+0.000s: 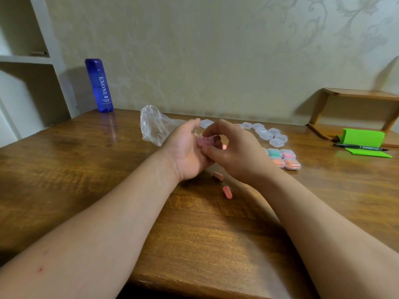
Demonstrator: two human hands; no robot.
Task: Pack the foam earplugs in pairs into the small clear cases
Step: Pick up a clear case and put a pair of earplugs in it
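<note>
Nearest me on the wooden table (86, 169) lie two loose pink earplugs (227, 192), just apart from each other. Above them my left hand (185, 152) cups a small clear case (205, 141) with pink showing inside, fingers curled round it. My right hand (235, 149) pinches the same case between thumb and forefinger. Farther right sit filled cases (286, 158), then empty cases (267, 133). A crumpled plastic bag (153, 126) lies behind my left hand, and a blue bottle (99, 85) stands by the wall.
</note>
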